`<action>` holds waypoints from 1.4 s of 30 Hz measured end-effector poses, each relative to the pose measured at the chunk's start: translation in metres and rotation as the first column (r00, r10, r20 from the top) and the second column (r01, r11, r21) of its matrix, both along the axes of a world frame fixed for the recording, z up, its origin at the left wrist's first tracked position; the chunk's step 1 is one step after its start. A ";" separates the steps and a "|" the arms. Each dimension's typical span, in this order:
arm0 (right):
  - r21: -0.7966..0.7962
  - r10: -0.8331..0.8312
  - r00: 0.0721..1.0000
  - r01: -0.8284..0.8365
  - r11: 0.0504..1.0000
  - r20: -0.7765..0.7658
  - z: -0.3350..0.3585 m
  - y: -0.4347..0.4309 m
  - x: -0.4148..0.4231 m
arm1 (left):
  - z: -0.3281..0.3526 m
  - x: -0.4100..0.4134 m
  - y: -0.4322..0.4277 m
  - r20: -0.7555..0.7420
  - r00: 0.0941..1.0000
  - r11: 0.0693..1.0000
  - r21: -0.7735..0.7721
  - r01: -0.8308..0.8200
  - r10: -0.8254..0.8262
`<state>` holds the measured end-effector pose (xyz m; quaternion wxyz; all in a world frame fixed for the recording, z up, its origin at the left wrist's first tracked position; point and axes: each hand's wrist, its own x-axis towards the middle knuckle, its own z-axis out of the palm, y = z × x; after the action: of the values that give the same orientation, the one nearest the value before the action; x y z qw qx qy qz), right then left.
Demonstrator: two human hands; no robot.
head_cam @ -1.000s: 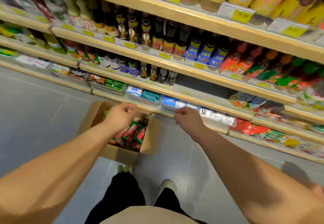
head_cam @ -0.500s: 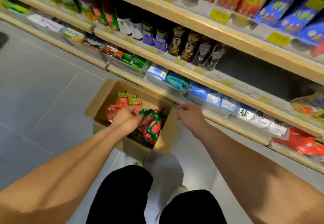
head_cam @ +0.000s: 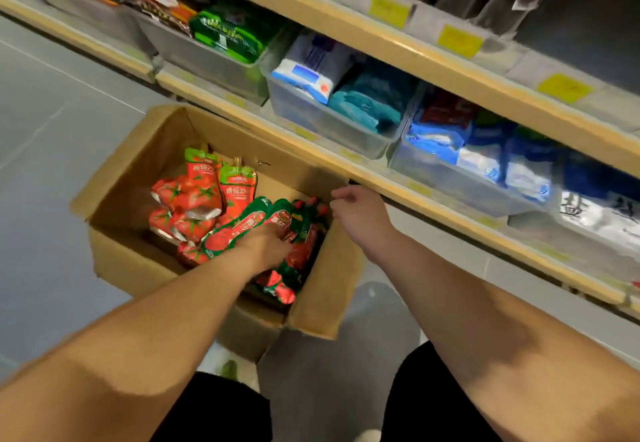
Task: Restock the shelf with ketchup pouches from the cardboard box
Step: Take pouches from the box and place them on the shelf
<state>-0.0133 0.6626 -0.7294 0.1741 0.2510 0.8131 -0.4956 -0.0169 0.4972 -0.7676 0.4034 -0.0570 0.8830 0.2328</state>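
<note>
An open cardboard box (head_cam: 131,164) stands on the floor against the lowest shelf (head_cam: 446,207). Inside lie several red and green ketchup pouches (head_cam: 204,192) printed with tomatoes; some stand at the back left, others lie flat on the right. My left hand (head_cam: 266,246) reaches down into the box with its fingers curled onto the flat pouches on the right. Just above the box's right flap (head_cam: 325,289), by the shelf's front edge, my right hand (head_cam: 360,216) hovers loosely curled and holds nothing.
Clear plastic bins (head_cam: 329,123) of blue, teal and white packets fill the shelf right behind the box. Dark bottles and yellow price tags (head_cam: 459,41) are on the shelf above. Grey floor tiles (head_cam: 52,199) stretch to the left; my legs in black shorts (head_cam: 433,400) are at the bottom.
I have bent lower toward the box. My left hand went from the box's rim down onto the pouches. My right hand stayed near the right flap.
</note>
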 end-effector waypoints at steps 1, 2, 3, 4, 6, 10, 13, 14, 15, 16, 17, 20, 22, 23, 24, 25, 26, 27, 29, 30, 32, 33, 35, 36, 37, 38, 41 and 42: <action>0.006 0.009 1.000 -0.009 1.000 -0.015 -0.011 0.000 -0.001 | -0.013 0.000 0.004 0.009 1.000 1.000 -0.022 0.001 -0.001; 0.018 0.018 0.999 -0.018 1.000 -0.029 -0.019 -0.001 -0.002 | -0.023 0.001 0.008 0.021 1.000 1.000 -0.017 -0.015 0.015; 0.016 0.015 0.999 -0.015 1.000 -0.042 -0.026 -0.001 -0.003 | -0.032 0.000 0.011 0.039 0.999 0.999 -0.002 -0.038 0.038; 0.020 0.010 0.999 -0.010 1.000 -0.045 -0.035 -0.001 -0.002 | -0.041 0.002 0.014 0.054 0.997 0.999 -0.002 -0.054 0.054; 0.046 0.013 0.998 -0.011 0.999 -0.058 -0.045 -0.001 -0.001 | -0.054 0.005 0.017 0.045 0.998 0.998 -0.058 -0.038 0.041; -0.039 0.044 0.999 -0.045 0.998 -0.009 -0.061 -0.003 -0.002 | -0.071 0.011 0.019 0.005 0.999 0.993 -0.109 -0.047 0.048; -0.097 0.039 0.999 -0.038 0.995 0.006 -0.071 -0.002 -0.004 | -0.080 0.012 0.019 -0.033 0.999 0.992 -0.121 -0.019 0.015; -0.106 0.030 1.000 -0.030 0.994 0.003 -0.074 -0.001 -0.005 | -0.081 0.011 0.019 -0.042 0.999 0.993 -0.114 -0.026 0.021; -0.116 0.020 1.000 -0.020 0.993 0.000 -0.076 -0.001 -0.005 | -0.082 0.011 0.019 -0.041 0.997 0.994 -0.095 -0.062 0.058; -0.126 0.013 1.000 -0.013 0.992 0.001 -0.078 -0.002 -0.005 | -0.081 0.010 0.018 -0.028 0.992 0.990 -0.075 -0.123 0.121; -0.137 0.007 1.000 -0.006 0.991 0.002 -0.080 -0.002 -0.005 | -0.080 0.008 0.015 0.005 0.979 0.977 -0.051 -0.205 0.206; -0.169 -0.050 0.999 0.050 0.984 0.005 -0.082 -0.004 -0.004 | -0.064 -0.001 0.001 0.148 0.906 0.916 0.009 -0.402 0.396; -0.189 -0.091 0.996 0.090 0.978 0.008 -0.080 -0.008 -0.002 | -0.052 -0.006 -0.012 0.233 0.810 0.803 0.150 -0.577 0.539; -0.191 -0.101 0.995 0.101 0.976 0.015 -0.078 -0.010 -0.002 | -0.046 -0.008 -0.018 0.296 0.744 0.709 0.234 -0.665 0.599; -0.193 -0.105 0.994 0.109 0.975 0.028 -0.075 -0.013 -0.002 | -0.038 -0.010 -0.023 0.368 0.691 0.625 0.299 -0.721 0.622; -0.201 -0.112 0.993 0.119 0.972 0.045 -0.070 -0.017 -0.003 | -0.029 -0.011 -0.029 0.431 0.664 0.572 0.339 -0.747 0.611; -0.221 -0.121 0.990 0.134 0.966 0.072 -0.064 -0.021 -0.003 | -0.020 -0.011 -0.035 0.484 0.649 0.543 0.359 -0.759 0.587; -0.259 -0.132 0.985 0.156 0.953 0.110 -0.057 -0.024 -0.003 | -0.012 -0.011 -0.039 0.520 0.644 0.532 0.370 -0.762 0.561; -0.385 -0.121 0.967 0.202 0.900 0.225 -0.041 -0.029 -0.004 | 0.001 -0.011 -0.047 0.562 0.651 0.517 0.404 -0.755 0.510; -0.452 -0.098 0.958 0.215 0.866 0.269 -0.032 -0.030 -0.005 | 0.010 -0.011 -0.049 0.568 0.673 0.518 0.438 -0.735 0.474; -0.537 -0.074 0.957 0.221 0.814 0.282 -0.018 -0.029 -0.006 | 0.025 -0.011 -0.049 0.564 0.728 0.529 0.509 -0.679 0.391; -0.552 -0.083 0.962 0.219 0.805 0.261 -0.012 -0.027 -0.008 | 0.030 -0.014 -0.047 0.557 0.747 0.521 0.544 -0.658 0.363; -0.556 -0.126 0.973 0.215 0.803 0.194 0.003 -0.021 -0.012 | 0.043 -0.022 -0.039 0.533 0.779 0.490 0.609 -0.623 0.328; -0.548 -0.155 0.976 0.214 0.809 0.153 0.011 -0.017 -0.014 | 0.050 -0.028 -0.034 0.512 0.802 0.491 0.636 -0.595 0.309; -0.531 -0.181 0.977 0.215 0.820 0.117 0.019 -0.013 -0.016 | 0.055 -0.034 -0.028 0.481 0.828 0.507 0.657 -0.559 0.289; -0.508 -0.211 0.974 0.225 0.832 0.086 0.029 -0.007 -0.019 | 0.062 -0.041 -0.020 0.437 0.861 0.542 0.672 -0.504 0.259; -0.441 -0.267 0.964 0.246 0.863 0.015 0.058 0.009 -0.026 | 0.079 -0.056 0.005 0.288 0.936 0.607 0.714 -0.350 0.201; -0.430 -0.283 0.959 0.249 0.868 -0.015 0.068 0.017 -0.027 | 0.087 -0.063 0.015 0.256 0.950 0.612 0.727 -0.312 0.179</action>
<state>-0.0405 0.6798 -0.6609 0.1227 0.2972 0.6496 -0.6889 -0.0796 0.5125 -0.6809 0.4225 -0.0218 0.6525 0.6287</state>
